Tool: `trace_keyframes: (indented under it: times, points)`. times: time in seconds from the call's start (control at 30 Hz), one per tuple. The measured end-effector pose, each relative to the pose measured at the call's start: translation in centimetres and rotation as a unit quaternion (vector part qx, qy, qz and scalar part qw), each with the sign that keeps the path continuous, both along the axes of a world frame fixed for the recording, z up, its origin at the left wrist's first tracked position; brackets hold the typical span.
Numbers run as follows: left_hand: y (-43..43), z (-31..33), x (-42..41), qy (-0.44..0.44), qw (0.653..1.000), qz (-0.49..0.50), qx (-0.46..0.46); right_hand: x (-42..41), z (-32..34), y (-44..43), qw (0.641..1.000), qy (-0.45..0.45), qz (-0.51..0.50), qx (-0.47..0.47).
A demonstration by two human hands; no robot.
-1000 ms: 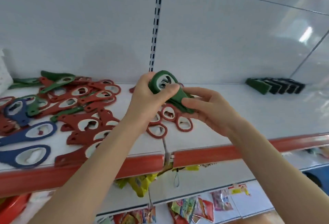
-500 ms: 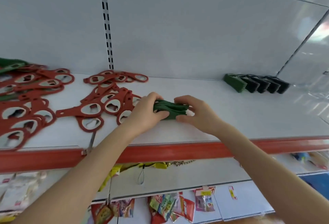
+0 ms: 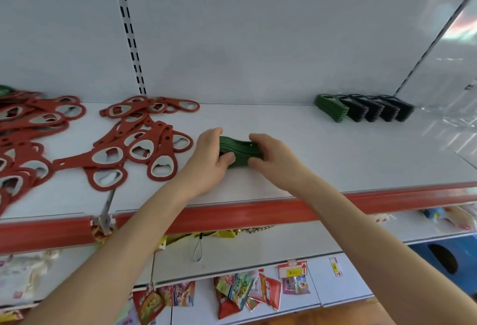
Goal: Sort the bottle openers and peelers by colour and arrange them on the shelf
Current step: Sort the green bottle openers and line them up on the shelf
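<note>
green opener stack (image 3: pixel 240 153) now lower on shelf (image 3: pixel 335 159), both hands' grip unchanged

matt green openers (image 3: pixel 238 153), seemingly plastic, glossy shelf (image 3: pixel 335 149)

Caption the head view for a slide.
Both hands set a green opener stack on the white shelf beside scattered red openers.

Not much here can be read. A small yellow price tag (image 3: pixel 294 271) hangs on the low shelf edge (image 3: pixel 258 270), with a red arrow (image 3: pixel 304 268) pointing up beside it; its writing is too small to make out. The snack packets (image 3: pixel 247 293) hanging below have big printed letters, but they are too blurry to read.
</note>
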State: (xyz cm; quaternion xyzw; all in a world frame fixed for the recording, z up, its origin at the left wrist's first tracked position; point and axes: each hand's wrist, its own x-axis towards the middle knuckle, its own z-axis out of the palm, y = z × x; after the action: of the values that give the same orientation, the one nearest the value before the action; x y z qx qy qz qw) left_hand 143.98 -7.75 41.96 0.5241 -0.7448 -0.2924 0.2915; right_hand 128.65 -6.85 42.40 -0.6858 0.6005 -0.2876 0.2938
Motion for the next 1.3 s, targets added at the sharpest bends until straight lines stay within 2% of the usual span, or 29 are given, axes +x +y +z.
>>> trace_keyframes:
  times: [0.07, 0.23, 0.37, 0.47, 0.57, 0.7, 0.83, 0.93, 1.0, 1.07, 1.17, 1.23, 1.3]
  points:
    - [0.0, -0.1, -0.1, -0.021, 1.000, -0.012, 0.000, -0.4, -0.2, 0.1, 0.998, 0.052, 0.024, -0.005]
    - [0.2, -0.1, -0.1, -0.051, 0.997, 0.000, -0.050, -0.5, 0.0, 0.0, 0.999, 0.047, 0.019, -0.022]
    - [-0.2, -0.2, 0.4, -0.098, 0.994, -0.025, -0.045, -0.7, 0.0, 0.0, 0.995, 0.089, 0.041, -0.023]
    - [-0.8, 0.0, 1.2, -0.150, 0.986, -0.043, -0.063, -1.2, 0.6, 0.0, 0.997, 0.052, 0.050, -0.001]
    - [-1.0, 0.3, 1.7, -0.153, 0.984, -0.073, -0.062, -1.3, 1.2, 0.0, 0.997, 0.038, 0.063, 0.012]
    - [-1.1, 1.7, 3.2, -0.072, 0.989, -0.127, -0.001, -0.7, 2.8, 0.4, 0.994, 0.002, 0.101, 0.035]
    - [-1.2, 3.5, 5.2, 0.025, 0.987, -0.153, 0.039, -0.3, 4.2, 0.7, 0.985, -0.117, 0.086, 0.089]
    - [-0.9, 4.1, 5.7, 0.156, 0.972, -0.136, 0.115, 0.5, 4.4, 0.8, 0.970, -0.189, 0.075, 0.134]
    - [-0.7, 3.9, 5.5, 0.224, 0.961, -0.089, 0.133, 1.1, 4.4, 0.9, 0.948, -0.261, 0.061, 0.172]
    - [-0.3, 3.3, 4.8, 0.339, 0.930, -0.016, 0.139, 1.8, 4.1, 1.1, 0.926, -0.316, 0.039, 0.201]
    - [0.3, 2.8, 3.5, 0.516, 0.840, 0.055, 0.158, 2.9, 3.4, 1.6, 0.899, -0.373, 0.022, 0.228]
    - [0.3, 2.8, 3.0, 0.560, 0.810, 0.070, 0.161, 3.3, 3.3, 2.1, 0.896, -0.384, 0.013, 0.224]
    - [0.0, 3.0, 2.7, 0.560, 0.809, 0.065, 0.166, 3.2, 3.6, 2.6, 0.925, -0.330, 0.003, 0.186]
